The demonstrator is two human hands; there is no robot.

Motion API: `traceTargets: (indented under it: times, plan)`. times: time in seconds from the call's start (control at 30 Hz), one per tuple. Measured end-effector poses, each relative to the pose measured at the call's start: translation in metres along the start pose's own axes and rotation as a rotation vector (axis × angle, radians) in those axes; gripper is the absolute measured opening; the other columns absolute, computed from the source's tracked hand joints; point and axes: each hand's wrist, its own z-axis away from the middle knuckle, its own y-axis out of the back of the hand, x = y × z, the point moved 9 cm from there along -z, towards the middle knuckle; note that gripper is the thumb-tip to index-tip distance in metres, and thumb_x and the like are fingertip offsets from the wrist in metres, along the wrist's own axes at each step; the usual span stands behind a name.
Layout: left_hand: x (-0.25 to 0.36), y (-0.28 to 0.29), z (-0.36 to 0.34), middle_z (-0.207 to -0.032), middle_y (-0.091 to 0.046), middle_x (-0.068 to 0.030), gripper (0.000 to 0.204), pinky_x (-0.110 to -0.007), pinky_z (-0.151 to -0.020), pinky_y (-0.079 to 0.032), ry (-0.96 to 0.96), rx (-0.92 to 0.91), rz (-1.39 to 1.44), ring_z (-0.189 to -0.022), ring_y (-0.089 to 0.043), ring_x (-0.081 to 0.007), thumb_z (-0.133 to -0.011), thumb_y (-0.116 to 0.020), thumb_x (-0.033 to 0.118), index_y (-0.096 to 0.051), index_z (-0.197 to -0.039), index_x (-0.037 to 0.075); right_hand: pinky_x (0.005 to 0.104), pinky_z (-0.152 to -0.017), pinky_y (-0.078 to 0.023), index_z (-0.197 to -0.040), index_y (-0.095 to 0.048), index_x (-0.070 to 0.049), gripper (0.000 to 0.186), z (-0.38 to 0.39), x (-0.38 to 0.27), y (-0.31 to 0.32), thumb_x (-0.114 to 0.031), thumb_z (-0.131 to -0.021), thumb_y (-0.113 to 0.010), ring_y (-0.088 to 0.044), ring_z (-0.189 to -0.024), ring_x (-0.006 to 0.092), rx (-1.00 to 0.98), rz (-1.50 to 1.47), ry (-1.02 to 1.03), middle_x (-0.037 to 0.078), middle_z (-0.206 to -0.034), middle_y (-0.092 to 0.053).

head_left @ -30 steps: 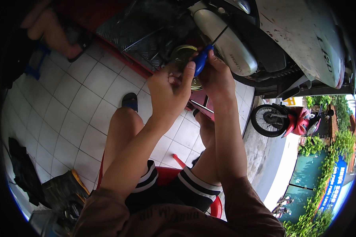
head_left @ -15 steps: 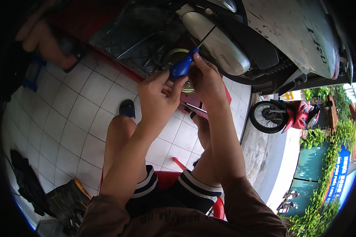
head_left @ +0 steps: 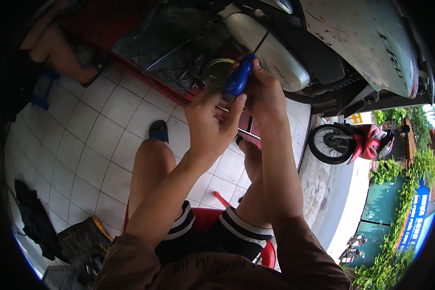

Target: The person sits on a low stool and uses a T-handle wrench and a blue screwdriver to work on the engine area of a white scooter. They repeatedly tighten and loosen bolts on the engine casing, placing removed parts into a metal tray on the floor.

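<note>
Both hands hold a screwdriver with a blue handle (head_left: pixel 238 81), its thin dark shaft pointing up and to the right. My left hand (head_left: pixel 211 118) grips the butt end between thumb and fingers. My right hand (head_left: pixel 267 94) is closed round the handle near the shaft, thumb on top; some of its fingers are hidden behind it. Beyond the shaft lies the silver exhaust cover (head_left: pixel 270 55) of a motorbike; I cannot tell whether the tip touches anything. A round tin with a yellowish rim (head_left: pixel 216 63) sits just behind my hands, partly covered by them.
A red-edged work platform (head_left: pixel 152 87) with loose metal tools runs at the upper left. The motorbike's grey body panel (head_left: pixel 357 38) fills the upper right. Another person's leg (head_left: pixel 67 55) shows at far left. Outside stands a red motorbike (head_left: pixel 367 142). Dark bags (head_left: pixel 84 237) lie lower left.
Both hands and the screwdriver have shifted a little to the right in the picture. The handle now stands slightly steeper. Both hands keep their hold.
</note>
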Motion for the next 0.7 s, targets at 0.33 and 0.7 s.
traceTargets:
  times: [0.33, 0.7]
  plan:
    - [-0.044, -0.021, 0.021, -0.074, -0.061, -0.0045, 0.047, -0.02, -0.049, -0.041, 0.92, -0.095, 0.799, -0.058, -0.056, -0.0083, -0.092, -0.06, 0.045, -0.062, -0.09, -0.002, 0.035, -0.083, -0.045, -0.109, -0.055, 0.002, 0.03, -0.005, 0.006, 0.001, -0.024, -0.098, -0.047, -0.059, -0.09, 0.0225, -0.048, 0.055, -0.043, 0.013, -0.099, -0.062]
    - [-0.006, 0.021, -0.016, -0.073, -0.058, -0.0072, 0.021, -0.022, -0.047, -0.043, -0.023, -0.002, -0.135, -0.054, -0.056, -0.0105, -0.08, -0.075, 0.011, -0.063, -0.083, -0.006, 0.0335, -0.078, -0.052, -0.096, -0.062, 0.003, 0.027, -0.001, 0.005, 0.01, -0.023, -0.093, -0.061, -0.065, -0.082, 0.0211, 0.029, 0.194, 0.011, 0.012, -0.09, -0.066]
